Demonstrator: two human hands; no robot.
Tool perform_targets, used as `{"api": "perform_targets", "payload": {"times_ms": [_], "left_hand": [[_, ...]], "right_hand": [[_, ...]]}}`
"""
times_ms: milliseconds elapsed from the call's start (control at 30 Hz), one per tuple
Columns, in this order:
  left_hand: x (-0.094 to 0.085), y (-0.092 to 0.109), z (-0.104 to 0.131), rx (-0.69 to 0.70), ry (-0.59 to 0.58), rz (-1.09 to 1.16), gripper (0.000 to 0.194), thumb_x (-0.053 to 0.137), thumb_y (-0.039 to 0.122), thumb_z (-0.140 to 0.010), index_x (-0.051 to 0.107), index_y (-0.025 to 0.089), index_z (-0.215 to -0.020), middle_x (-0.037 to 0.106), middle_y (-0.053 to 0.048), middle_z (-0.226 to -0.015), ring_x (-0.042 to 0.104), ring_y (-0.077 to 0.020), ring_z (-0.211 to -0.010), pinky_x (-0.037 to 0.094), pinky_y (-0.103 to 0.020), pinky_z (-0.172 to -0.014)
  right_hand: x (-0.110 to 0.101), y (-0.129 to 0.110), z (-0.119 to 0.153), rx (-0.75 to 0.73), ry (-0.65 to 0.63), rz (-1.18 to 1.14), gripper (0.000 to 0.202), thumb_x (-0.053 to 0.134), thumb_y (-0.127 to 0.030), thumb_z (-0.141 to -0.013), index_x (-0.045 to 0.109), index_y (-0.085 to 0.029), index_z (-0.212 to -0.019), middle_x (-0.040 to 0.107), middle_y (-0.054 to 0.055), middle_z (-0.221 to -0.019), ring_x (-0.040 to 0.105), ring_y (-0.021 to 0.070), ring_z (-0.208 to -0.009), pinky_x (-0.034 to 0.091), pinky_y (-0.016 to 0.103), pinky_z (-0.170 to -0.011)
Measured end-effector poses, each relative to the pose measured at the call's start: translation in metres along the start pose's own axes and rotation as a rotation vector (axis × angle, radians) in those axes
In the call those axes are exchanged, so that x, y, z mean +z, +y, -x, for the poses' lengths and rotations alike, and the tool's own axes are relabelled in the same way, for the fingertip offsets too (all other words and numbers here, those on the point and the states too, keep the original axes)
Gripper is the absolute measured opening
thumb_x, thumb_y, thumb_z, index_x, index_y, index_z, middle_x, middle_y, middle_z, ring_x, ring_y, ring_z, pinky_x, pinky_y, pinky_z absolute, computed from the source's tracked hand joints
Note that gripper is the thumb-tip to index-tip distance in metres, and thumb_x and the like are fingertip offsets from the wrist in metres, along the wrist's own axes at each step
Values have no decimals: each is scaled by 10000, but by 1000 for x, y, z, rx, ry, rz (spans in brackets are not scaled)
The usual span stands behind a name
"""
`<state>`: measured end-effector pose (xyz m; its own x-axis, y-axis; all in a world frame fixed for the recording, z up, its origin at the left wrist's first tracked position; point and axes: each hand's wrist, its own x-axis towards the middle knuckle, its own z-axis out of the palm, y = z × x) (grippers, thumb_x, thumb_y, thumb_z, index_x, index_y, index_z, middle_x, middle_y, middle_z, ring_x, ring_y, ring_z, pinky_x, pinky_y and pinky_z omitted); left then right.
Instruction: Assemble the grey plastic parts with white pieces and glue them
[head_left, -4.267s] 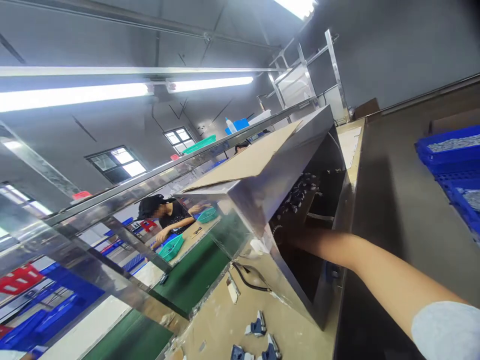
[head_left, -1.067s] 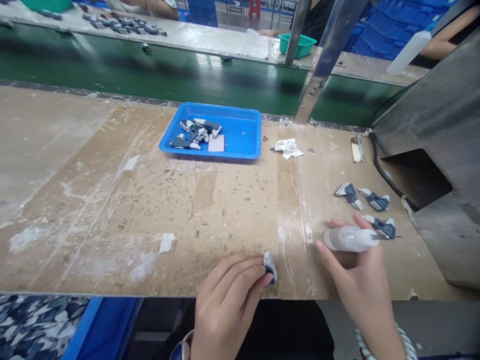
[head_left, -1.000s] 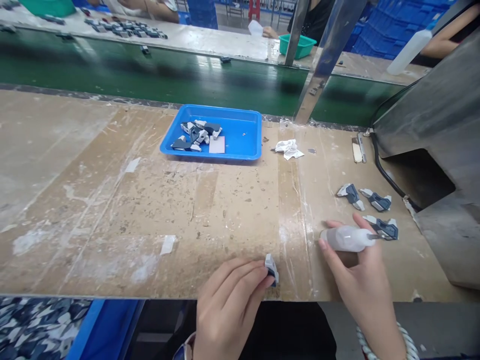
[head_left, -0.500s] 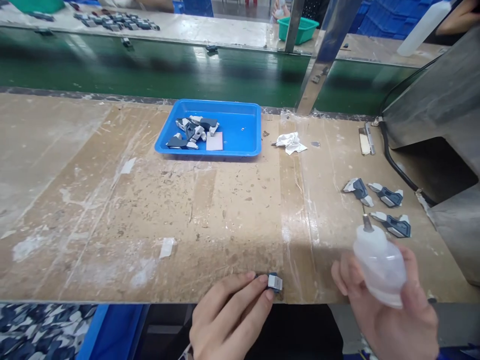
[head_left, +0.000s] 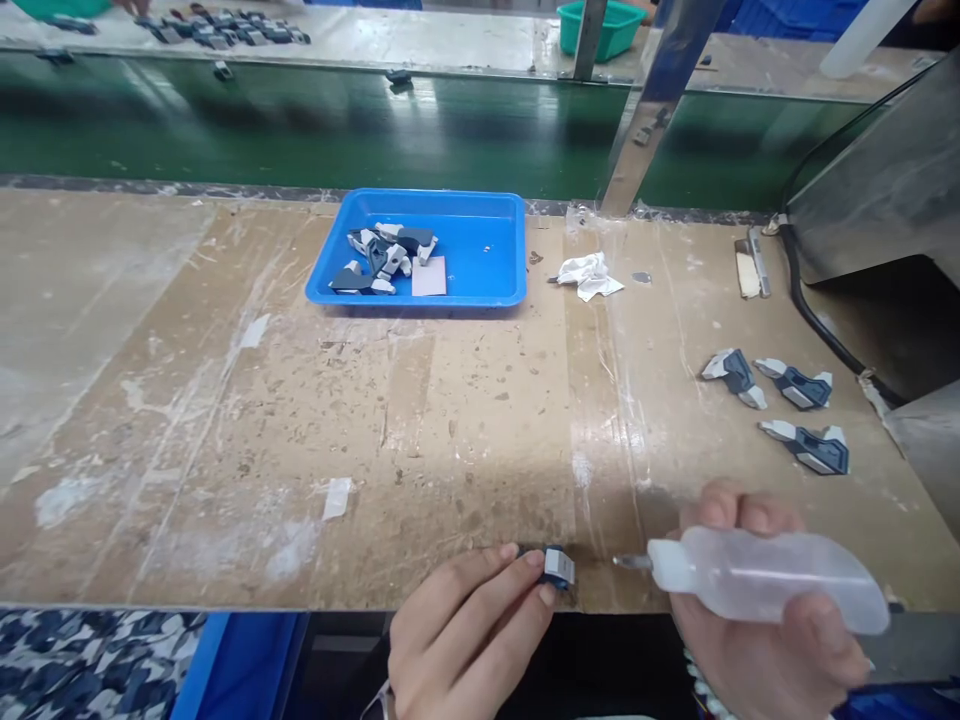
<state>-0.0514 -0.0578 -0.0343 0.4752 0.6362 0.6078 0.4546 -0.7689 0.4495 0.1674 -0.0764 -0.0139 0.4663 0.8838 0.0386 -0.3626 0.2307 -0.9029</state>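
Observation:
My left hand (head_left: 472,625) grips a small dark blue and white plastic part (head_left: 559,566) at the front edge of the table, and the fingers hide much of it. In my right hand (head_left: 757,630) is a translucent squeeze bottle (head_left: 780,578), lying on its side with its thin nozzle (head_left: 632,562) pointing left at the part. A short gap separates nozzle and part. Beyond the bottle, three blue and white parts (head_left: 804,447) lie on the table at the right.
A blue tray (head_left: 487,295) holds several similar parts and a pinkish square. Beside it lies a crumpled white tissue (head_left: 591,274). A metal housing (head_left: 862,170) with a black cable (head_left: 806,290) stands right. Behind runs a green conveyor (head_left: 300,135). Loose parts (head_left: 90,660) fill the space at lower left.
My right hand has tipped the bottle from nozzle-up to lying sideways, its nozzle now pointing left and nearer the part. My left hand keeps its hold. The view has shifted slightly.

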Motion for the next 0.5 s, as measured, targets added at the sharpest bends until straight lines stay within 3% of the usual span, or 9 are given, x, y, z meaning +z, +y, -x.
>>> {"api": "perform_targets", "payload": {"times_ms": [200,333,500], "left_hand": [[3,-1,3,0,44,-5,162,612,78,-992,764,121,-1028,799,-87,-1093,699,-198,-1179,610,-308,-980],[2,-1,3,-4,37,-1,178,597,75,-998,761,128,-1040,800,-87,-1097,697,-194,-1184,608,-309,-985],[2,-1,3,3,57,-11,175,593,98,-1009,762,143,-1014,808,-73,-1055,706,-176,-1157,612,-285,-967]], "right_hand": [[6,4,4,-268,-28,190,272,750,-473,-805,635,-228,-834,538,9,-740,491,143,-579,395,243,-404],[-15,14,12,-328,-141,266,259,784,-453,-828,710,-256,-977,570,23,-750,575,189,-663,503,293,-476],[-29,24,18,-277,-206,256,406,676,-644,-874,712,-293,-1076,662,40,-807,663,224,-689,579,336,-529]]}}
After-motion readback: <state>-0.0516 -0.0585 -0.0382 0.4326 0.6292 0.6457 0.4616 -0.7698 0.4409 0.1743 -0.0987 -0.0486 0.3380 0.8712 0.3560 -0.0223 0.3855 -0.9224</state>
